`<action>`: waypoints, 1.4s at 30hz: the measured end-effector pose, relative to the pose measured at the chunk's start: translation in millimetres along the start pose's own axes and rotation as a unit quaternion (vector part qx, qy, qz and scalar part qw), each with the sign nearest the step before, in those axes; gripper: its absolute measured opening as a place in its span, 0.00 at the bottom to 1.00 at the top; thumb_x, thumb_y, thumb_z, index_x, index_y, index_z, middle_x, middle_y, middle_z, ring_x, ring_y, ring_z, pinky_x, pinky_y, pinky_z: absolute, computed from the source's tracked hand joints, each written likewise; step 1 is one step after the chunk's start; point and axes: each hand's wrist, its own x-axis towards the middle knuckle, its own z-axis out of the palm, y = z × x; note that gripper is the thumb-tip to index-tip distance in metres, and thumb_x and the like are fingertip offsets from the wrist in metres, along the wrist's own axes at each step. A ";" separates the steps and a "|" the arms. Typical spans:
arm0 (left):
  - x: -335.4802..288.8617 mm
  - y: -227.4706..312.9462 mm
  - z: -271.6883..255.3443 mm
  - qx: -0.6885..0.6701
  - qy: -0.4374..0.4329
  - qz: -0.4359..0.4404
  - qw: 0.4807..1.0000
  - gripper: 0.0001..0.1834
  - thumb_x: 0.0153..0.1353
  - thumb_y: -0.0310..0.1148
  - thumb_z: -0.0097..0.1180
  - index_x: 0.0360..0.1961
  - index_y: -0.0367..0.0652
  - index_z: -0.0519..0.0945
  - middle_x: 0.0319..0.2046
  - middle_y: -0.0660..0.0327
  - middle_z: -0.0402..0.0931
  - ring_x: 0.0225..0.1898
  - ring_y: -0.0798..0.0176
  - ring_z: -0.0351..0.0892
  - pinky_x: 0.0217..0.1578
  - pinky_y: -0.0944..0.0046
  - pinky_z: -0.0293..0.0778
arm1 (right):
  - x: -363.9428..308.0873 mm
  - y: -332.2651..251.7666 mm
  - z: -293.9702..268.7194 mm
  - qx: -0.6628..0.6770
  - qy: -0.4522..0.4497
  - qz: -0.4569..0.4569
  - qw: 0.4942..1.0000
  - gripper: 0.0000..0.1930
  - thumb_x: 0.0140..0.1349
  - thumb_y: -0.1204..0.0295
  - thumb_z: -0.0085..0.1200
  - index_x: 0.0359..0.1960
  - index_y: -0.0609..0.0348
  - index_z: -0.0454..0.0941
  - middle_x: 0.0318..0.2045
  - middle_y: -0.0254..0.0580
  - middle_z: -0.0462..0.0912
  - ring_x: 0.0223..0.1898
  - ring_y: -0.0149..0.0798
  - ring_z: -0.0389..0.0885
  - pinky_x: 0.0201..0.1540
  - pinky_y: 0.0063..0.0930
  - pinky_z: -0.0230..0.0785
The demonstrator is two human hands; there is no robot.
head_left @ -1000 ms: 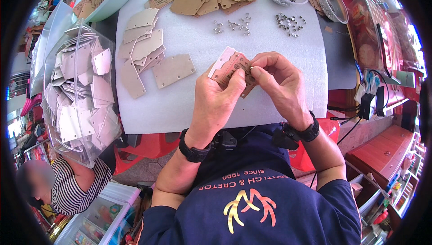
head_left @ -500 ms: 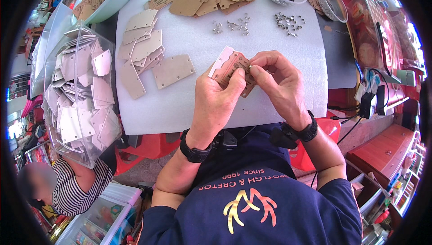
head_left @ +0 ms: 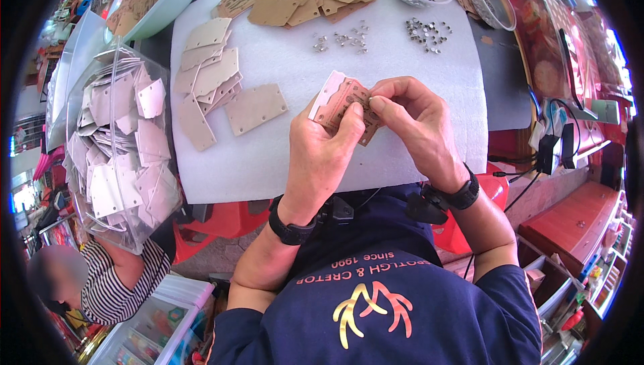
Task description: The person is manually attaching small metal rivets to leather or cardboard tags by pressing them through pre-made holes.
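While the left hand (head_left: pixel 316 154) grips layered, hole-punched plates (head_left: pixel 331 108) above the white foam sheet (head_left: pixel 258 167), the right hand (head_left: pixel 426 132) pinches what looks like a tiny rivet (head_left: pixel 369 99) at their edge; seemingly rivet-fitting, calling next for careful hole alignment.

Near the middle of the frame I see a brown card (head_left: pixel 348 91), dark-printed and wavy-edged, over a pale card (head_left: pixel 327 90) jutting out at its upper left. Both slant in the left hand (head_left: pixel 323 142); at their right, the right hand (head_left: pixel 421 122) pinches a bright bit (head_left: pixel 369 96), mostly hidden.
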 end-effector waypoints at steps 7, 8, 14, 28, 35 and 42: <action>-2.8 2.8 2.2 -0.010 0.011 0.000 1.000 0.12 0.65 0.27 0.53 0.45 0.31 0.78 0.33 0.64 0.79 0.35 0.76 0.74 0.35 0.72 0.74 | -1.2 -8.5 -3.0 0.022 -0.019 0.043 0.999 0.11 0.63 0.68 0.59 0.40 0.65 0.78 0.31 0.32 0.81 0.33 0.21 0.76 0.37 0.17 0.69; -2.8 2.1 1.5 -0.004 0.010 0.000 1.000 0.12 0.65 0.27 0.53 0.46 0.31 0.78 0.34 0.63 0.79 0.35 0.76 0.74 0.35 0.72 0.74 | -1.5 -8.3 -2.4 0.022 -0.018 0.042 0.999 0.11 0.63 0.68 0.59 0.40 0.65 0.78 0.31 0.32 0.81 0.33 0.21 0.76 0.37 0.17 0.69; -2.7 2.3 1.5 -0.001 0.002 -0.004 1.000 0.12 0.66 0.27 0.53 0.46 0.31 0.78 0.35 0.63 0.79 0.35 0.76 0.74 0.35 0.72 0.74 | -0.9 -2.5 -1.7 0.040 -0.015 0.028 0.999 0.11 0.64 0.68 0.59 0.39 0.65 0.78 0.31 0.31 0.81 0.32 0.21 0.75 0.35 0.16 0.67; -6.6 3.9 4.1 0.008 0.017 0.013 1.000 0.11 0.66 0.26 0.53 0.47 0.31 0.77 0.36 0.63 0.79 0.36 0.75 0.75 0.37 0.72 0.74 | -4.1 -5.5 3.8 0.044 -0.012 0.033 0.998 0.10 0.63 0.70 0.58 0.40 0.66 0.77 0.31 0.32 0.80 0.33 0.21 0.75 0.36 0.17 0.68; -8.3 4.1 1.8 0.017 0.029 0.037 0.999 0.11 0.66 0.26 0.53 0.46 0.31 0.77 0.36 0.63 0.79 0.36 0.75 0.75 0.37 0.72 0.74 | -5.1 -7.1 5.4 0.093 -0.025 0.040 0.995 0.11 0.64 0.70 0.57 0.40 0.67 0.77 0.33 0.34 0.81 0.34 0.23 0.77 0.40 0.19 0.71; -9.4 5.3 1.7 0.050 0.032 0.046 0.997 0.11 0.66 0.26 0.53 0.46 0.31 0.77 0.36 0.63 0.78 0.36 0.75 0.74 0.36 0.72 0.73 | -7.7 -1.2 6.8 0.136 -0.036 0.031 0.990 0.09 0.65 0.70 0.57 0.41 0.64 0.76 0.36 0.34 0.80 0.38 0.25 0.76 0.45 0.22 0.70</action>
